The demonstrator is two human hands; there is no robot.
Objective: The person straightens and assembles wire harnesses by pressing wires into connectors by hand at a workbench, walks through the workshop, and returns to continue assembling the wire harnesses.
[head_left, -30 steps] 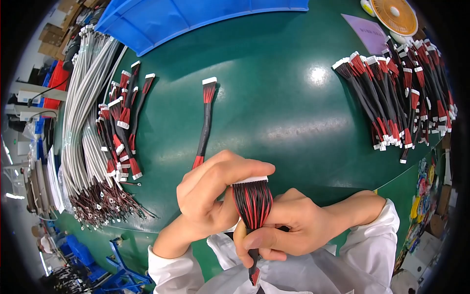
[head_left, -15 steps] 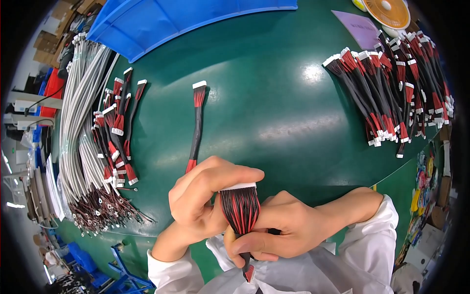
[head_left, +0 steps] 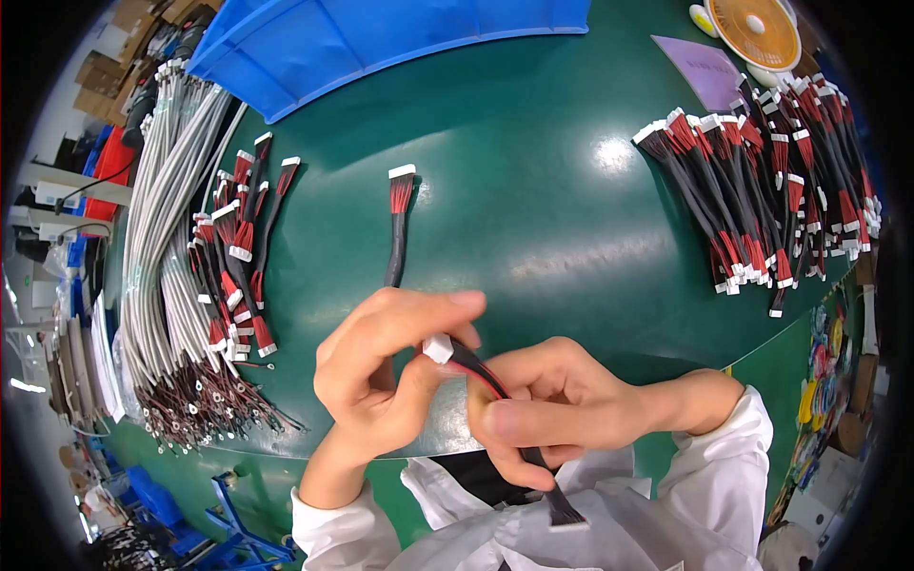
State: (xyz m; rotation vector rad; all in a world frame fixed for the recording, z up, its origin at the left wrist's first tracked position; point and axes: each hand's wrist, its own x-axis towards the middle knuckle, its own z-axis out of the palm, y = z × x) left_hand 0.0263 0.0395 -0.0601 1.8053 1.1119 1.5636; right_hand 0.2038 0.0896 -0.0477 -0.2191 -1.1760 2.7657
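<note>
A wire harness (head_left: 478, 369) with red and black wires is held in front of my body, turned so that its white connector (head_left: 439, 348) shows edge-on. My left hand (head_left: 381, 366) has its thumb against this connector, with the fingers curved above and behind it. Lower down, the harness's black sleeve is pinched by the thumb and fingers of my right hand (head_left: 562, 409); its other end hangs toward my clothing. Just beyond my left hand, another harness (head_left: 399, 233) lies on the green table (head_left: 533, 190), its near end hidden behind that hand.
Grey cables (head_left: 157, 219) lie bundled at the left beside a small pile of harnesses (head_left: 233, 252). A larger harness pile (head_left: 762, 190) is at the right. At the back are a blue bin (head_left: 400, 43), a purple card (head_left: 700, 71) and an orange fan (head_left: 754, 33).
The held harness has turned from showing its wide wire face to showing its narrow side. My right hand has moved slightly up, and my left fingers have lifted a little.
</note>
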